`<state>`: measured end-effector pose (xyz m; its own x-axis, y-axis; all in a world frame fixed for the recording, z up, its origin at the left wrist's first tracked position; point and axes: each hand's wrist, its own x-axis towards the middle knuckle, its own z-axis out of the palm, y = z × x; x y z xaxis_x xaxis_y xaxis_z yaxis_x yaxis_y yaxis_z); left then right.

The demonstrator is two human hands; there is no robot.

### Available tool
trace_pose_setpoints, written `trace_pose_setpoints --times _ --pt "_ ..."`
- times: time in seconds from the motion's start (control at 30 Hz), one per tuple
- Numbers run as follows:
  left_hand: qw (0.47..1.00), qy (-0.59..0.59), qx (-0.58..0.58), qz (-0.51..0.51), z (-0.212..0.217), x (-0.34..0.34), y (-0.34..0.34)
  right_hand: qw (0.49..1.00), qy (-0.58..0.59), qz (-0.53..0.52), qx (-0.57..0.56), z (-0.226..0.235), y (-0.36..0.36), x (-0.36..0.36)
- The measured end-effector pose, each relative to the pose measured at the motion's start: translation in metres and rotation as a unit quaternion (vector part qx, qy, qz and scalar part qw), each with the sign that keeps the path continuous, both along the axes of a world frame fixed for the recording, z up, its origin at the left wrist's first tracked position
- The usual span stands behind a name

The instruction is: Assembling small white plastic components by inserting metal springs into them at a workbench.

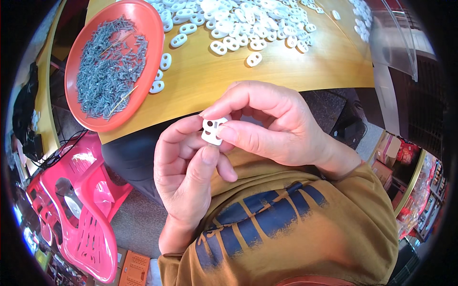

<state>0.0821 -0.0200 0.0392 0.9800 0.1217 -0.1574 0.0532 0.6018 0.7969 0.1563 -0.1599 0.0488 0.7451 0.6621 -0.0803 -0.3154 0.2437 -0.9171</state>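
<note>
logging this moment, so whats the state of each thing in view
Left hand, closed on the held white plastic
Right hand, pinching the same
Held white plastic, gripped; one piece or two, cannot tell
Loose white pieces, heaped, several lying apart
Red tray, laden
Grey metal parts, piled in the tray

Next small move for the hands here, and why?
Probably a light press on the small white piece with the right hand, the left hand steadying: the right thumb lies on the piece's right side, and left fingers sit at its left edge.
</note>
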Motion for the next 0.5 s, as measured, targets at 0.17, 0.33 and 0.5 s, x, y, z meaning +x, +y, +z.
trace_pose_setpoints --times 0.17,0.33,0.5 --pt "1.0 0.005 -0.004 0.0 -0.0008 -0.0009 -0.0009 1.0 -0.006 0.003 0.02 -0.0014 0.0002 -0.0005" --pt "1.0 0.016 -0.026 0.003 0.0009 -0.0023 -0.0013 0.999 -0.044 -0.02 0.003 -0.0023 0.0004 -0.0028" --pt "1.0 0.015 0.008 -0.004 0.0008 -0.0034 -0.0008 0.993 -0.107 -0.044 -0.032 -0.0047 0.0002 -0.0037"
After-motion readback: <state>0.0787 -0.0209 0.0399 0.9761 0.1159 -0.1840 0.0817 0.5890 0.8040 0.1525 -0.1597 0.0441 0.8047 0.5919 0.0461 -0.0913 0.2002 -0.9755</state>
